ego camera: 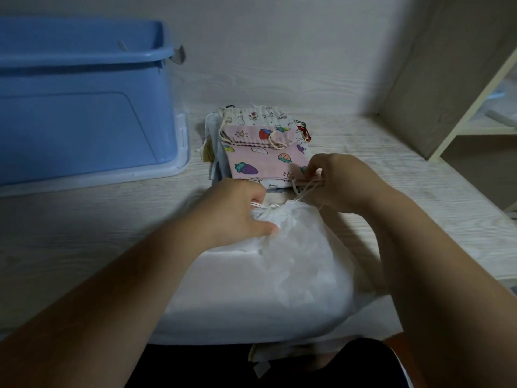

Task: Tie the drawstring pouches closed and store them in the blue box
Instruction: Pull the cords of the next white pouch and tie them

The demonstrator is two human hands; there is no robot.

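A large white drawstring pouch [268, 275] lies on the table in front of me, its gathered neck pointing away. My left hand [237, 211] grips the bunched neck of this pouch. My right hand [338, 183] pinches the pouch's pale drawstring [303, 190] just to the right of the neck, the cord running taut between hand and neck. Behind my hands sits a pile of small printed pouches [260, 147], pink and white with fruit pictures. The blue box [84, 102] stands open at the far left.
The blue box rests on a pale lid or tray [179, 163]. A beige shelf unit [458, 88] rises at the right. A wall closes off the back of the table. More white fabric [260, 359] hangs near my lap at the table's front edge.
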